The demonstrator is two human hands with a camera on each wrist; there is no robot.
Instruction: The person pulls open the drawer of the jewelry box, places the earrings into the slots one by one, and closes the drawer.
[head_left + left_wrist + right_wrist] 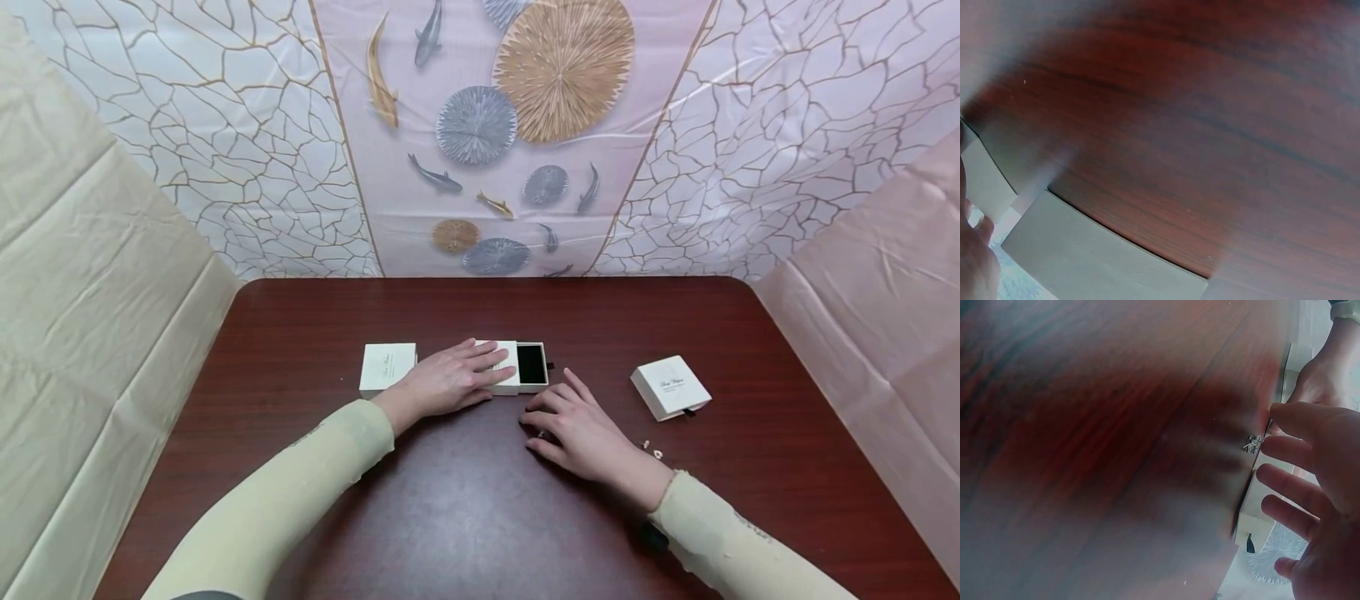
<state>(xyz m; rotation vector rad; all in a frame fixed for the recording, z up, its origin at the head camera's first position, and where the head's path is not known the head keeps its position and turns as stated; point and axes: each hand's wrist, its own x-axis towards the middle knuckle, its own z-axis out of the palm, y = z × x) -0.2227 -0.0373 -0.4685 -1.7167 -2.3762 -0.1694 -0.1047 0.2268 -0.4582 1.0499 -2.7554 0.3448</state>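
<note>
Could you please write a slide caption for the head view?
Left hand on a partly open white box, right hand near its drawer, another white box to either side.

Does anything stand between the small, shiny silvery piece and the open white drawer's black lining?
Yes: past the silvery piece come, apparently, fingers of the right hand, then the near wall of the white drawer.

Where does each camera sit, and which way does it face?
Head: worn on the head, facing forward and down over the table; left hand, right hand and sleeves show.
Left wrist: on that wrist, facing table and white boxes; left hand partly shows.
Right wrist: on that wrist, facing the table; right hand's fingers show, left hand beyond.
Head and right wrist share both hands and the partly open box.
</note>
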